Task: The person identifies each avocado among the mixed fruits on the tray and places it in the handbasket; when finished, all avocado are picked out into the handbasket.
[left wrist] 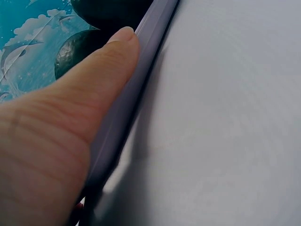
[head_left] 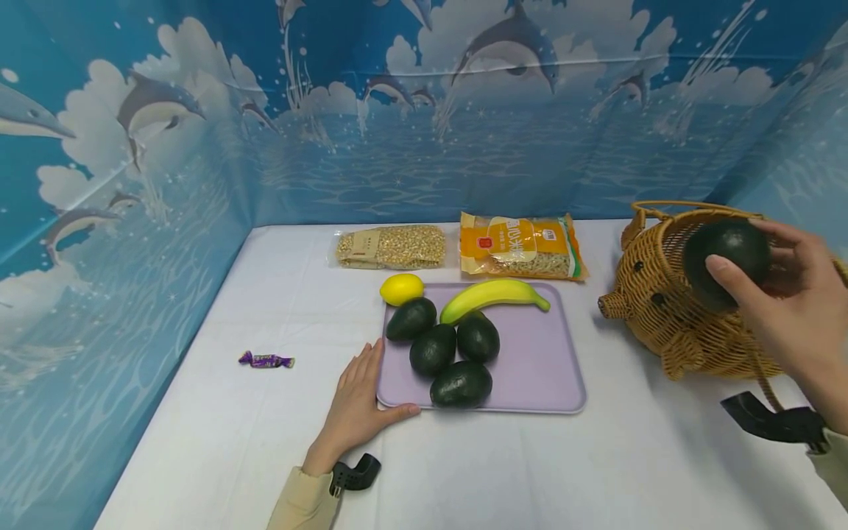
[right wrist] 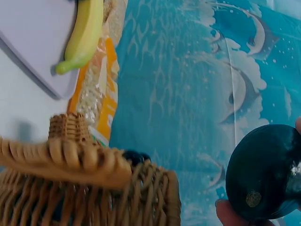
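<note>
Right grip (head_left: pixel 804 313) raised, holding avocado (head_left: pixel 725 258), near basket (head_left: pixel 695 324)

a glossy dark green oval avocado (head_left: pixel 725 241) is held by the right hand (head_left: pixel 804 294) above a brown woven pig-shaped basket (head_left: pixel 709 342); a lilac rectangular tray (head_left: pixel 536 361) is laid flat, its rim touched by the left hand (head_left: pixel 358 408).

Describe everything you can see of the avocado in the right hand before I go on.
The avocado is rounded, very dark green, almost black, with smooth, glossy skin that looks unbroken on the visible sides. A small brownish stem scar shows in the right wrist view. The right hand holds it up between thumb and fingers. In the head view it overlaps the opening of the wicker basket; the right wrist view shows a gap between them.
</note>
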`<action>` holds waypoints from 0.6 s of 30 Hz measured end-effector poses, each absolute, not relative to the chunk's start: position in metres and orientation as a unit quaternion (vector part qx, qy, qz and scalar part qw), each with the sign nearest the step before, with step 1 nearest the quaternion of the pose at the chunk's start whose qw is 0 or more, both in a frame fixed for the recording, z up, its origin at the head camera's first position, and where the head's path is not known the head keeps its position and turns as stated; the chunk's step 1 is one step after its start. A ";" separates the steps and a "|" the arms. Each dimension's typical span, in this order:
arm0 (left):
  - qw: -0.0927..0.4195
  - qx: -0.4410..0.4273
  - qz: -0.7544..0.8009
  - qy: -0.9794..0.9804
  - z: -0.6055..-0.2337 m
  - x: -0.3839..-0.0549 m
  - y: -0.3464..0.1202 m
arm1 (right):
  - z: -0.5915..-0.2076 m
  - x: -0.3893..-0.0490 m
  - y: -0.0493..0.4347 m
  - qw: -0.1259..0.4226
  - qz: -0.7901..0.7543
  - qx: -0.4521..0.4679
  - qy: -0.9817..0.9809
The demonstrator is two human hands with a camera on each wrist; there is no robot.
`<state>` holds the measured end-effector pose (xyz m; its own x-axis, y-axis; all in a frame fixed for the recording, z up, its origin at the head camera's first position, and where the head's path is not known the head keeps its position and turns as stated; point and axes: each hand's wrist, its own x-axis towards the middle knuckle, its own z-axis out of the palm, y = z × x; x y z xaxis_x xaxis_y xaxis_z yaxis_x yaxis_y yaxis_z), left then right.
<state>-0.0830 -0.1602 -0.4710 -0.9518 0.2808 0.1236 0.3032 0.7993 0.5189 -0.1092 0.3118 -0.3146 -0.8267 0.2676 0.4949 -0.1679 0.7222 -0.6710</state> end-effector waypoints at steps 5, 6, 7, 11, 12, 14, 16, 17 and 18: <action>0.034 -0.159 -0.277 -0.947 -0.470 -0.082 -0.160 | -0.324 -0.120 0.334 0.302 0.362 -0.037 -0.881; 0.038 -0.160 -0.277 -0.947 -0.471 -0.082 -0.160 | -0.329 -0.124 0.342 0.308 0.365 -0.033 -0.878; 0.041 -0.162 -0.278 -0.946 -0.471 -0.082 -0.160 | -0.336 -0.129 0.352 0.317 0.362 -0.031 -0.876; 0.047 -0.164 -0.277 -0.945 -0.471 -0.082 -0.159 | -0.361 -0.148 0.394 0.345 0.356 -0.055 -0.867; 0.047 -0.165 -0.277 -0.946 -0.471 -0.082 -0.159 | -0.366 -0.153 0.403 0.346 0.355 -0.068 -0.866; 0.048 -0.165 -0.276 -0.946 -0.472 -0.082 -0.159 | -0.372 -0.159 0.417 0.335 0.358 -0.100 -0.866; 0.047 -0.164 -0.276 -0.946 -0.471 -0.082 -0.159 | -0.375 -0.163 0.427 0.323 0.363 -0.121 -0.866; 0.046 -0.163 -0.276 -0.946 -0.471 -0.082 -0.159 | -0.376 -0.165 0.431 0.320 0.367 -0.125 -0.865; 0.043 -0.162 -0.276 -0.946 -0.470 -0.082 -0.159 | -0.376 -0.166 0.433 0.317 0.368 -0.126 -0.865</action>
<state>-0.0824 -0.1594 -0.4704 -0.9439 0.2826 0.1707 0.3300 0.7952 0.5087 -0.1657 0.4334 -0.3759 -0.7674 0.4514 0.4554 -0.0147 0.6977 -0.7163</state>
